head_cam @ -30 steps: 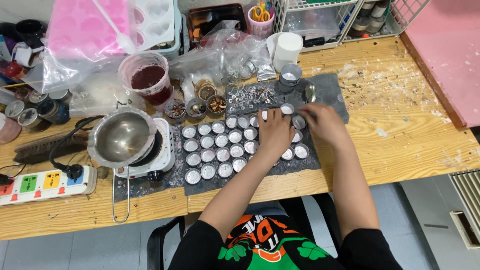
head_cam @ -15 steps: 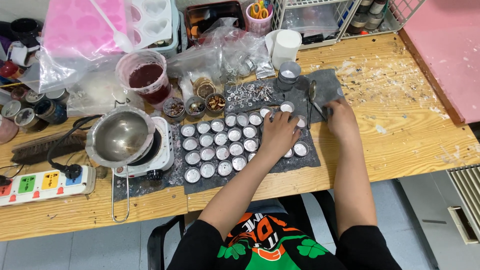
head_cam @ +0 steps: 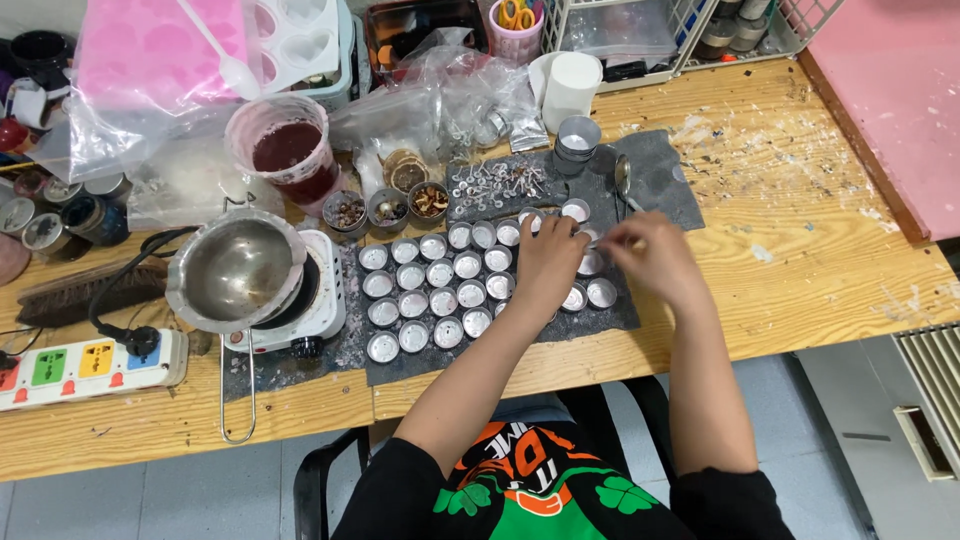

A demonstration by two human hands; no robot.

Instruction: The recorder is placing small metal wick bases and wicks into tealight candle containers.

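Several small round tin cups stand in rows on a dark mat on the wooden table. My left hand lies over the cups at the right end of the rows, fingers curled down around one of them. My right hand hovers just right of it, above the mat's right part, with fingertips pinched on a thin pale piece that looks like a wick. A pile of metal-based wicks lies on the mat behind the cups. A spoon rests on the mat beyond my right hand.
A steel pot sits on a small white hot plate at the left, near a power strip. Behind are a cup of dark red liquid, three little bowls, a white cylinder, stacked tins and a pink mould.
My right hand went back toward the spoon, then came forward again beside my left hand with something thin pinched in it. My left hand stayed on the cups.
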